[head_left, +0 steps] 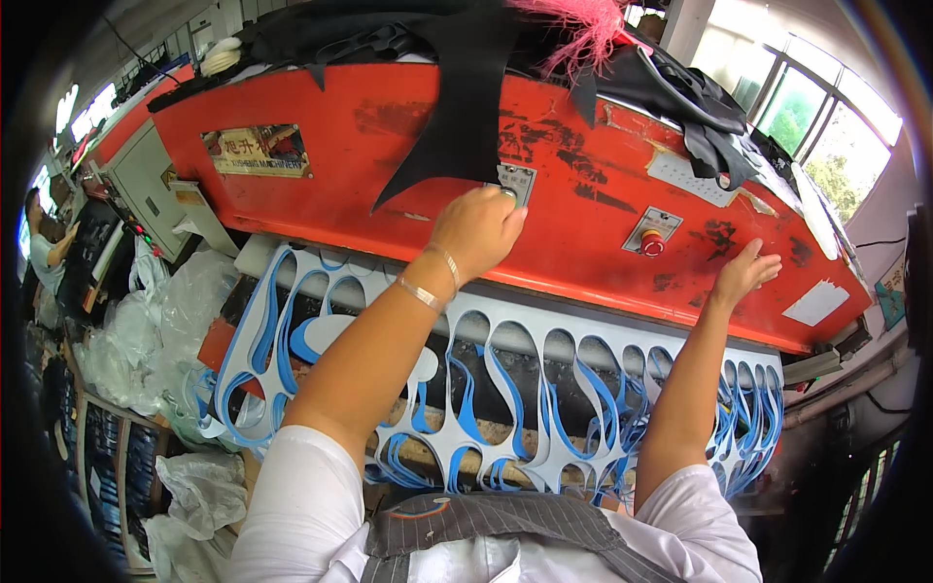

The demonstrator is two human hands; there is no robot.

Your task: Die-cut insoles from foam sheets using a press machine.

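My left hand [478, 230] is up against the front of a red machine [573, 228], its fingers curled closed at a small round control knob [508, 194] on a metal plate. The fingertips are partly hidden. To the right, my right hand [746, 275] is raised close to the red panel, fingers stretched out and holding nothing. Between the hands a red push button [652, 243] sticks out of its own plate. Under the machine's front lies a cut-out sheet [501, 442], white on top and blue below, with several rows of rounded holes.
Black sheet scraps [466, 97] are heaped on the machine and hang over its front. A pink tangle of strands [583, 29] lies among them. Clear plastic bags [155, 330] are piled at the left. A person [49, 243] works at the far left, near a grey cabinet [146, 189].
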